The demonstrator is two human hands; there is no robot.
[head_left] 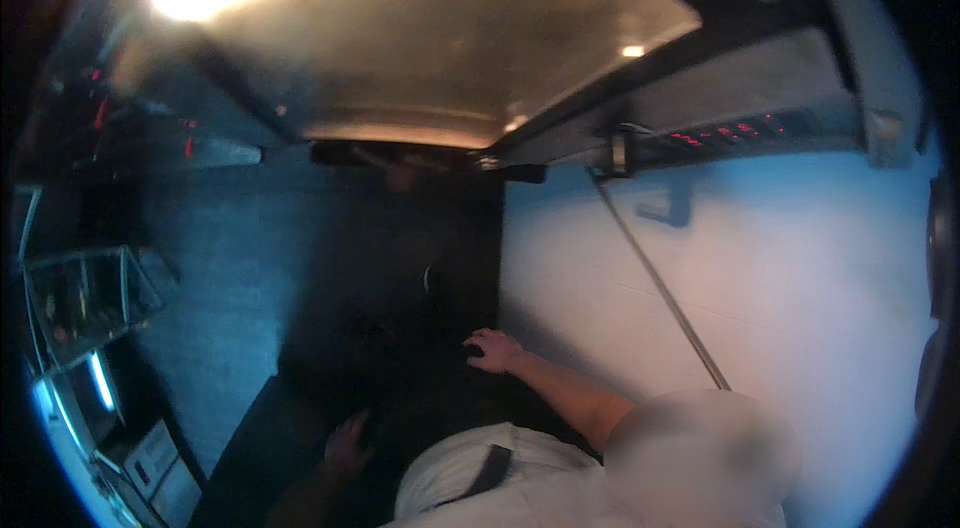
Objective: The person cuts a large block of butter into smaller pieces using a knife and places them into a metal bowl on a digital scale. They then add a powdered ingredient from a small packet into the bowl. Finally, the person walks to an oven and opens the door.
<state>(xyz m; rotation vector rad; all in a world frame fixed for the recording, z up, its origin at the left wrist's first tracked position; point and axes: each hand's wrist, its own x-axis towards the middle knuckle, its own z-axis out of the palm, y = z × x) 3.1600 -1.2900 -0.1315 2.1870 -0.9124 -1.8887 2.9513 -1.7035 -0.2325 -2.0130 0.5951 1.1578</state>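
My right hand (492,351) reaches forward over a dark area. Its fingers are slightly bent and apart, and nothing shows between them. To the lower left, my left hand (347,443) hangs in deep shadow with its fingers loosely spread; I see no object in it. Ahead of both hands stands an oven-like appliance with a large, warmly lit glass pane (440,58). A dark handle or bar (420,156) runs along the pane's lower edge, apart from my hands.
A control panel (735,131) with red lit digits lies right of the glass. Below it, a thin metal rod (660,283) slants across a pale surface (800,298). A glass-sided rack or case (90,293) stands at far left, above a lit tube (101,380).
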